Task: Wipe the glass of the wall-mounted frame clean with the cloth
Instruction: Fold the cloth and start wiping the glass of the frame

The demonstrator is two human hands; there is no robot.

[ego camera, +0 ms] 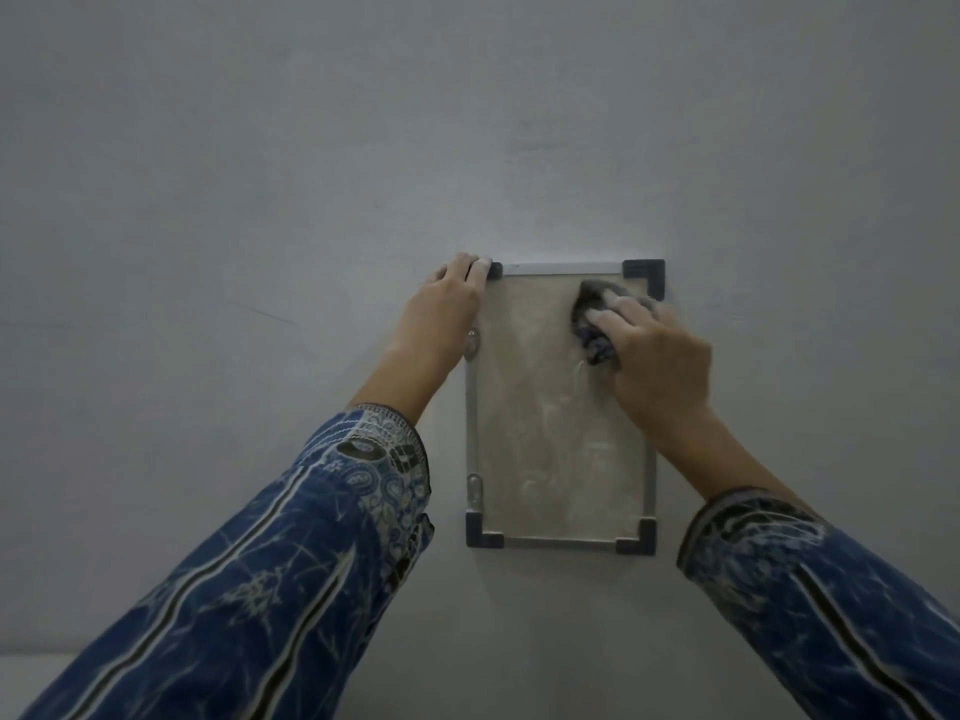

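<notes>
A small upright frame with a silver rim and dark corner caps hangs on the wall. Its glass looks dusty and smeared. My right hand presses a crumpled dark cloth against the glass near the top right corner. My left hand lies flat on the wall along the frame's left edge, with its fingertips at the top left corner cap.
The frame hangs on a plain grey wall. Two small clear clips sit on the frame's left side. Both forearms wear blue patterned sleeves. A pale ledge shows at the bottom left.
</notes>
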